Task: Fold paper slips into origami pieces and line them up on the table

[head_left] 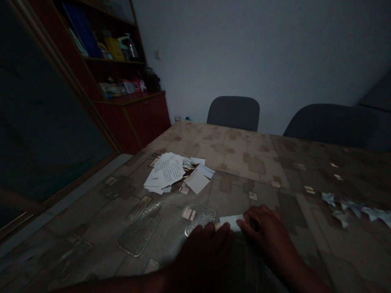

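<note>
Small white paper (231, 223) at the near centre of a patterned table (226, 146).
The right hand (269, 230) pinches its right end between thumb and forefinger; the left hand (206, 248) meets its left end, finger closure indiscernible. Loose sheets (166, 173) lie farther left, folded pieces (356, 209) right.

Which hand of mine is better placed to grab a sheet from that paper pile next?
Probably your left hand: it's nearer the paper pile, ahead to the left. Your right hand is farther off, at the right end of the small white paper.
</note>
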Demonstrator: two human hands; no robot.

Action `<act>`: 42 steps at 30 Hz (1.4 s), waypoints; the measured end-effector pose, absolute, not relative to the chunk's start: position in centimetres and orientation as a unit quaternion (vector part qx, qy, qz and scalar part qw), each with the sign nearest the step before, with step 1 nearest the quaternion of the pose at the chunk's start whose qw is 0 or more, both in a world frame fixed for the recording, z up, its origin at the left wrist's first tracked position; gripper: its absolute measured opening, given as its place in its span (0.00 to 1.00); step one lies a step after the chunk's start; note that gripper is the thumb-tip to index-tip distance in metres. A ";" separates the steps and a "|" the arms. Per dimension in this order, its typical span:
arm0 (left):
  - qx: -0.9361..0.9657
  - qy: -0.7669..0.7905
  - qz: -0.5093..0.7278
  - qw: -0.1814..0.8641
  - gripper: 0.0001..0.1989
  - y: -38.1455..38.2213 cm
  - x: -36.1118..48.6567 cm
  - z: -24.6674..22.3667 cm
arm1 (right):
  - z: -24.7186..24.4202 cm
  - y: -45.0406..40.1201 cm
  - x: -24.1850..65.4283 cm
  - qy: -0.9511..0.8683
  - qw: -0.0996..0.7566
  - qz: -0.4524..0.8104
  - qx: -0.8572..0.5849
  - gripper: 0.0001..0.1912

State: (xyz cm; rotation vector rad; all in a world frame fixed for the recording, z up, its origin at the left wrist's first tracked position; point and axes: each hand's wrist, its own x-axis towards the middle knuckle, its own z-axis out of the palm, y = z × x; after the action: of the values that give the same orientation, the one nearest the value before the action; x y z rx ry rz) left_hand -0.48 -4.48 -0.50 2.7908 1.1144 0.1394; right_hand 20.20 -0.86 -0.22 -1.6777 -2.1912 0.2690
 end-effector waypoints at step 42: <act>0.932 0.358 0.007 0.065 0.30 -3.1 -0.9 0.1 | -3.2 -2.2 21.4 -0.724 0.296 0.059 -0.620 0.12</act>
State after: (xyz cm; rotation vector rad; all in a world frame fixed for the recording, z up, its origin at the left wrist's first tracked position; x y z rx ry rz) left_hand -0.91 -3.07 0.09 2.8105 1.0793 0.0215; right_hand 21.38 -2.19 -3.20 -1.6495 -1.9250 0.1573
